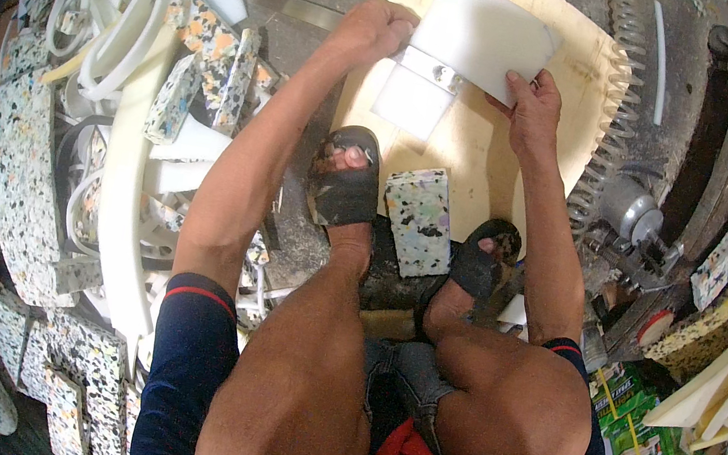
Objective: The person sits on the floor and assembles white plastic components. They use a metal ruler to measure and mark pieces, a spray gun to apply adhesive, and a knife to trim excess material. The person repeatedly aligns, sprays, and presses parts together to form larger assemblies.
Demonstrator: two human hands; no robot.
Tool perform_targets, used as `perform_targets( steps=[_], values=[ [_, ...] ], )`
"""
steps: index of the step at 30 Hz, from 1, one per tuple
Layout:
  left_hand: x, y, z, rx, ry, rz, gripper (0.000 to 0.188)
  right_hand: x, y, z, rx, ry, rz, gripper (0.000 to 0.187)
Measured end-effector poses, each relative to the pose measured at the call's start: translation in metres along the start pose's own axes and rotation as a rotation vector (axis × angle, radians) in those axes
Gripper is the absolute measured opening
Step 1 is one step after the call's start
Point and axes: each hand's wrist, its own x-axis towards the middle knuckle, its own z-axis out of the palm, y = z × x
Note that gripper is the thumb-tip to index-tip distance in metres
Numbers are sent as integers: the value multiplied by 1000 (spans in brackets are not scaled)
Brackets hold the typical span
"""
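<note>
A white rectangular sheet (487, 34), apparently foam, is tilted over a pale wooden board (477, 164). My right hand (534, 112) grips its lower right corner, thumb on top. At the sheet's left edge my left hand (376, 32) is closed, fingertips pinching the edge. Just below the sheet lie a narrow white strip with a small shiny fitting (446, 77) and a smaller white square piece (413, 103). A flat metal blade-like strip (298, 9) sticks out to the left, beside my left wrist; its other end is hidden.
A speckled foam block (419, 220) sits between my sandalled feet. Foam offcuts (25, 167) and pale strips (132, 174) heap up at left. A coiled spring (601, 103) runs along the board's right edge, beside a round metal device (632, 211). Green packets (642, 443) lie lower right.
</note>
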Motion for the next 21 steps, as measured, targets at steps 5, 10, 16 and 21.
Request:
perform_targets(
  steps=[5, 10, 16, 21],
  values=[
    [2, -4, 3, -10, 49, 23, 32, -2, 0, 1, -42, 4, -25, 29],
    [0, 6, 7, 90, 91, 6, 29, 0, 1, 2, -164, 21, -77, 27],
    [-2, 13, 20, 183, 190, -8, 33, 2, 4, 4, -198, 50, -62, 27],
    [3, 9, 26, 218, 237, -26, 33, 0, 0, 7, -346, 105, -30, 26]
  ],
)
